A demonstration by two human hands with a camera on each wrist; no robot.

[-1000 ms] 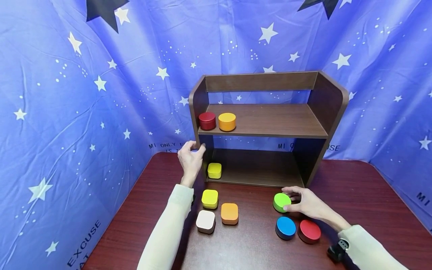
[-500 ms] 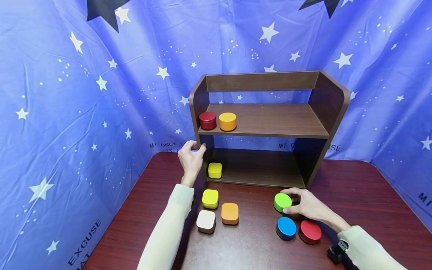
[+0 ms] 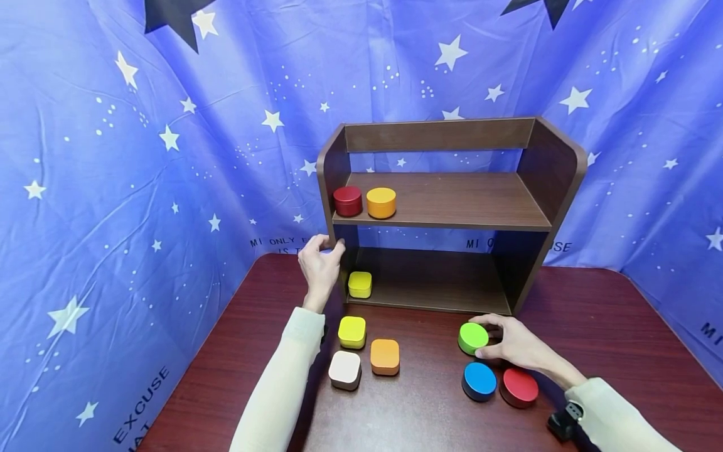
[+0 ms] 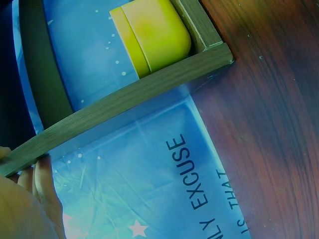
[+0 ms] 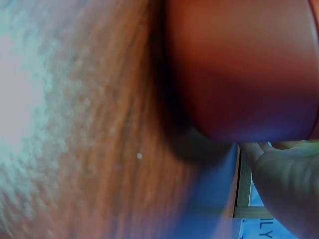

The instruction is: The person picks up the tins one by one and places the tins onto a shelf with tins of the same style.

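My left hand [image 3: 319, 267] grips the left side panel of a brown two-tier shelf [image 3: 452, 216]; in the left wrist view the fingers [image 4: 44, 184] lie against the panel's outer face. My right hand [image 3: 516, 341] holds a round green tin [image 3: 472, 338] between thumb and fingers, low over the table in front of the shelf's right end. Close by stand a round blue tin [image 3: 479, 381] and a round red tin [image 3: 519, 387]. The red tin [image 5: 244, 64] fills much of the right wrist view and hides the green one.
A dark red tin [image 3: 348, 201] and a yellow-orange tin [image 3: 381, 203] stand on the upper tier. A square yellow tin [image 3: 359, 285] sits on the lower tier. Square yellow [image 3: 352, 332], orange [image 3: 385, 357] and white tins [image 3: 344, 370] stand on the table. A starred curtain [image 3: 169, 157] hangs around.
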